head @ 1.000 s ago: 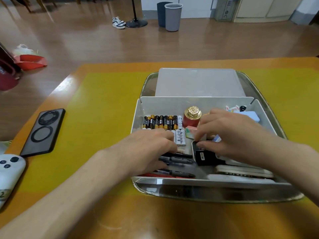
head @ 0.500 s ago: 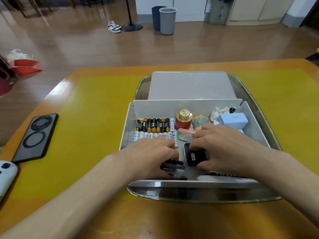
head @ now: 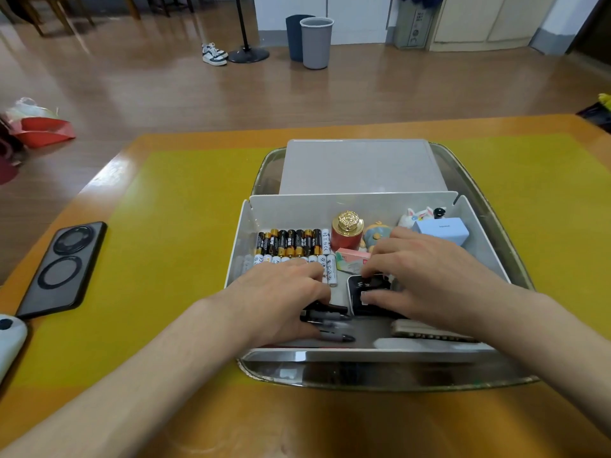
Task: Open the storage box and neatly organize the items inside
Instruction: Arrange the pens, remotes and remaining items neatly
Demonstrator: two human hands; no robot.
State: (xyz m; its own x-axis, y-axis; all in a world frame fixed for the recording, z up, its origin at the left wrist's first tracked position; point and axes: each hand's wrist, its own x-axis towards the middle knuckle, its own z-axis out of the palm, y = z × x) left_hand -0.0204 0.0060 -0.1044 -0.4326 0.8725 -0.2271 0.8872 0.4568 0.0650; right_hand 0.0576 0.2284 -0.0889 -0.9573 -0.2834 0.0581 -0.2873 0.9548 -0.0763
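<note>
Open storage box point(head: 476, 233) sat in a clear tray point(head: 496, 246) on the surface; left hand point(head: 281, 302) grip curled over pens point(head: 330, 325), right hand point(head: 426, 279) grip pinching a black device point(head: 360, 285) inside.

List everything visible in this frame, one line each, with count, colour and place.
white plastic storage box: one, on a clear tray, table centre
flat white lid: one, behind the box
black-and-gold batteries: a row, count unclear, box back left
white batteries: a row, partly hidden, in front of those
red jar with gold cap: one, box back centre
pale blue box: one, back right
pink carton: one, box centre
black pens: several, box front
black phone: one, table left
grey bins: two, floor
left hand: on pens
right hand: on black device
</note>
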